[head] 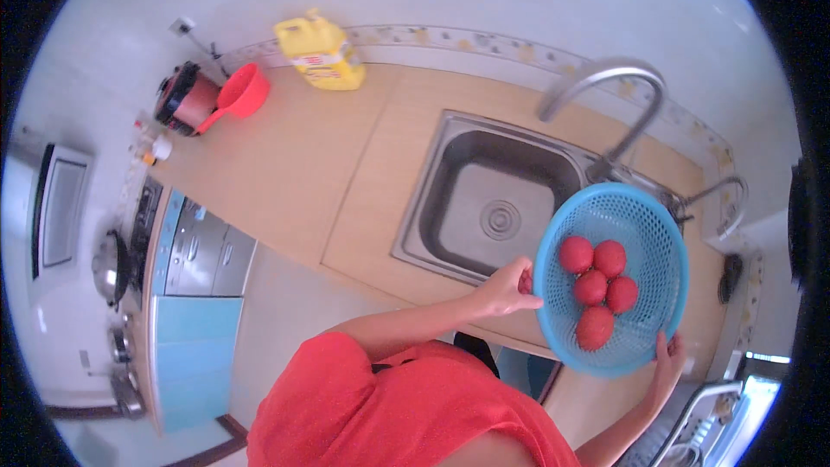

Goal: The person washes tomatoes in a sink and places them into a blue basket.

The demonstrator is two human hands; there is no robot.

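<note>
A blue perforated plastic basket [655,253] with several round red fruits or vegetables [591,287], perhaps tomatoes, is held over the counter, to the right of the sink. My left hand [512,288] grips its left rim, thumb on the near side. At the lower right, my right hand [668,353] has hold of the same rim, its fingers partly hidden. Beside the basket lies the stainless steel sink basin [473,188], with its drain in view. A curved metal faucet [642,117] rises behind the basket.
A yellow plastic jug [324,58] stands against the tiled wall. Left of it are a red plastic dipper [243,92], a dark red cooker [188,100] and small bottles. A thinner curved tap [736,188] is at the right. A lidded pan [110,269] sits by the stove at far left.
</note>
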